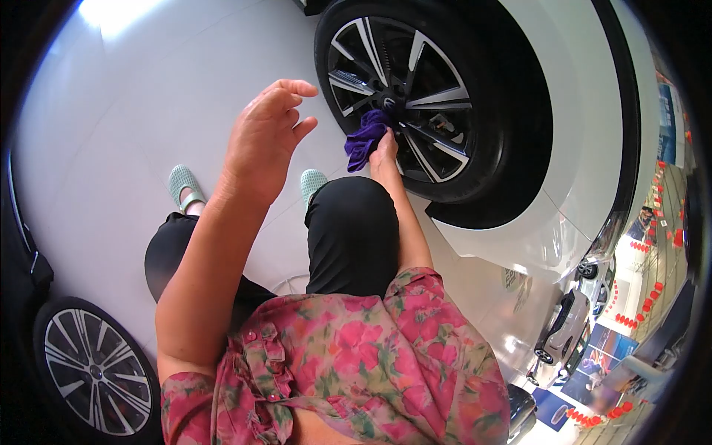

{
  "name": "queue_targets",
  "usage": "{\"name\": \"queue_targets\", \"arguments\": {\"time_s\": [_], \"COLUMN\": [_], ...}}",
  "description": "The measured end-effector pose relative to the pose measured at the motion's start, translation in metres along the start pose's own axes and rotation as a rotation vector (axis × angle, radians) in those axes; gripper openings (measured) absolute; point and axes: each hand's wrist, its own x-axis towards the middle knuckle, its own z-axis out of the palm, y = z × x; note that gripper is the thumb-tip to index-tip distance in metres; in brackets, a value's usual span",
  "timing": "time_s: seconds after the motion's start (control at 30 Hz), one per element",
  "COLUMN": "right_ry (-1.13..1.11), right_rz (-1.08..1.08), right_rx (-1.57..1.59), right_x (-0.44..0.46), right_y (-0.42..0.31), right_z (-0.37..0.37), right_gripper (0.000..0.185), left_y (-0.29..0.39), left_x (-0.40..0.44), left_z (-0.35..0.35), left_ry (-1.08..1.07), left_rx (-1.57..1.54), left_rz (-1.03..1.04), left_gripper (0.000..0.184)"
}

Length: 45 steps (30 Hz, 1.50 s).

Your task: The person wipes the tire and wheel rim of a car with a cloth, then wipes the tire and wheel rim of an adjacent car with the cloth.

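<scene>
My right hand [383, 154] grips a crumpled purple cloth [366, 138] and holds it against the wheel [436, 101] of a white car. The cloth lies near the hub, on the black and silver spokes; part of my right fingers is hidden behind it. My left hand [267, 130] is raised to the left of the wheel, holding nothing. Its fingers are loosely bent, with the thumb apart from them. The black tyre [486, 141] surrounds the spokes under the white fender [575, 111].
At the lower left stands a dark car with another spoked wheel [96, 373]. Pale glossy floor tiles [133, 111] lie between the two cars. My bent knee [352, 233] is close below the wheel. Farther right, a silver car [567, 326] and red decorations [647, 304] show.
</scene>
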Motion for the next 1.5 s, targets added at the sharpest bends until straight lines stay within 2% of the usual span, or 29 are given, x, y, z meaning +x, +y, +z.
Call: {"name": "queue_targets", "arguments": {"time_s": [0.07,0.13,0.2,0.27,0.3,0.4,0.5,0.53,0.63,0.67,0.77,0.9,0.97,1.07,1.2,1.33,1.5], "right_ry": [0.102,0.159,0.102,-0.093,-0.113,-0.223,-0.346,-0.338,-0.561,-0.566,-0.637,-0.393,-0.372,-0.368,-0.476,-0.678,-0.703], "right_rz": [-0.032,0.053,0.199,0.34,0.384,0.287,0.082,0.075,-0.009,-0.036,-0.107,0.046,0.06,0.048,0.045,-0.082,-0.192], "right_rx": [-0.09,-0.067,-0.009,0.15,0.054,0.089,0.06,0.115,0.258,0.273,0.236,0.24,0.193,0.148,0.212,0.189,0.223], "right_x": [0.009,0.037,0.109,0.104,0.058,0.03,-0.031,-0.04,-0.081,-0.092,-0.089,-0.034,0.007,-0.01,-0.013,-0.104,-0.134], "right_y": [0.016,0.045,0.086,0.083,0.055,0.026,-0.023,-0.039,-0.092,-0.1,-0.105,-0.061,-0.022,-0.023,-0.051,-0.137,-0.176], "right_z": [-0.011,-0.04,-0.103,-0.132,-0.113,-0.082,-0.019,-0.002,0.034,0.04,0.043,0.03,0.002,0.007,0.032,0.093,0.12], "right_gripper": [0.05,0.049,0.044,0.038,0.034,0.031,0.041,0.043,0.042,0.041,0.039,0.037,0.036,0.033,0.03,0.027,0.031], "left_y": [-0.001,0.0,0.004,0.004,0.004,0.002,-0.004,-0.006,-0.006,-0.006,-0.001,0.002,0.003,0.008,0.012,0.006,0.008], "left_x": [0.003,0.002,0.001,-0.001,-0.001,0.001,0.007,0.009,0.012,0.014,0.013,0.007,0.008,0.008,0.003,0.004,0.01], "left_z": [-0.002,-0.001,-0.002,-0.002,-0.001,0.003,0.003,0.003,0.011,0.013,0.009,0.005,0.003,0.006,0.006,0.005,0.007], "left_ry": [-0.002,0.002,0.01,0.02,0.027,0.024,0.004,0.005,0.063,0.088,0.067,0.033,0.016,0.059,0.068,0.037,0.05], "left_rx": [0.01,0.001,0.007,0.02,0.031,0.045,0.024,0.021,0.003,-0.003,-0.015,-0.012,-0.026,-0.033,-0.017,-0.033,-0.03], "left_rz": [-0.022,-0.009,0.001,-0.006,-0.006,-0.015,-0.022,-0.023,-0.001,0.012,-0.01,-0.022,-0.005,0.02,0.019,0.01,-0.013], "left_gripper": [0.014,0.014,0.014,0.015,0.015,0.014,0.014,0.013,0.014,0.015,0.013,0.014,0.015,0.015,0.014,0.013,0.012]}}
